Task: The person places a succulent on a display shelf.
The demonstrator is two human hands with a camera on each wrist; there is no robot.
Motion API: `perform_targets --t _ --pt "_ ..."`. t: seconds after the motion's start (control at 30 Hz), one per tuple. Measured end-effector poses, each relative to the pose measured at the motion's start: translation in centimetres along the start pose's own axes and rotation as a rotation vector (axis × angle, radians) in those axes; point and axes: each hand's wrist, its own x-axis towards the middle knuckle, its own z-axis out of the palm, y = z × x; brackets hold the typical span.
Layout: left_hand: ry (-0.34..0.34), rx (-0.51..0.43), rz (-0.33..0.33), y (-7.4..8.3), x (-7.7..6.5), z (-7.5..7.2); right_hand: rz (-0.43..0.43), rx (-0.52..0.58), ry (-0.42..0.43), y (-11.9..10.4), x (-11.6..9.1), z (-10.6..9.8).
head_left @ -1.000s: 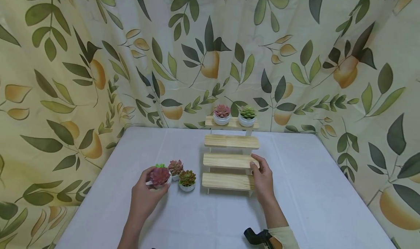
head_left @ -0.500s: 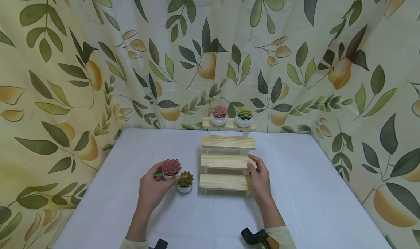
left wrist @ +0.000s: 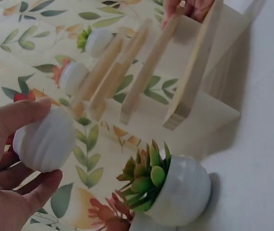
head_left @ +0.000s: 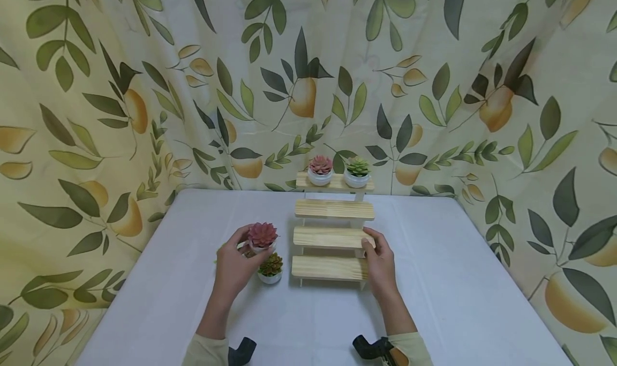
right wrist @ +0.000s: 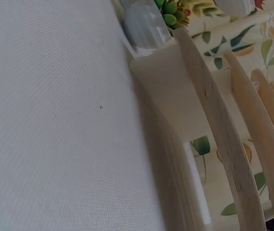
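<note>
My left hand (head_left: 237, 260) grips a red succulent (head_left: 262, 235) by its ribbed white pot (left wrist: 45, 139), raised above the table in the left wrist view. Just below it stands a green-brown succulent (head_left: 271, 265) in a white pot. Behind that one, a reddish succulent (left wrist: 110, 211) shows in part in the left wrist view. My right hand (head_left: 381, 261) holds the right end of a stepped wooden shelf stand (head_left: 330, 237), thumb on the second tier from the front. The top tier carries a pink succulent (head_left: 320, 170) and a light green succulent (head_left: 357, 172).
A white cloth covers the table (head_left: 434, 280). Behind it hangs a curtain (head_left: 299, 44) printed with leaves and fruit. Black devices are strapped at both wrists. A bit of green leaf shows left of my left hand.
My left hand has lifted the red succulent and carried it rightward, over the smaller potted plants. My right hand keeps its hold on the shelf stand.
</note>
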Motion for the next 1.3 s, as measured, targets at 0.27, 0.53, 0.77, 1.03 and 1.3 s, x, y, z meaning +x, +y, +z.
perform_targets --t 0.27,0.53,0.77,1.03,1.3 --pt "-0.008 0.028 0.016 0.9 1.0 1.4 -0.015 0.014 -0.008 0.0 0.0 0.0" --pt "-0.028 -0.040 0.087 1.3 1.7 2.9 -0.015 0.009 0.003 -0.2 0.1 -0.1" --pt "-0.040 -0.035 0.119 1.7 2.2 4.0 -0.008 0.020 0.000 -0.2 0.2 0.0" --pt "-0.043 -0.020 0.097 1.9 2.5 4.9 0.028 0.039 -0.018 -2.3 -1.0 0.1" --pt "-0.067 -0.058 0.106 2.3 3.2 5.8 0.024 0.046 -0.009 -1.1 -0.5 -0.1"
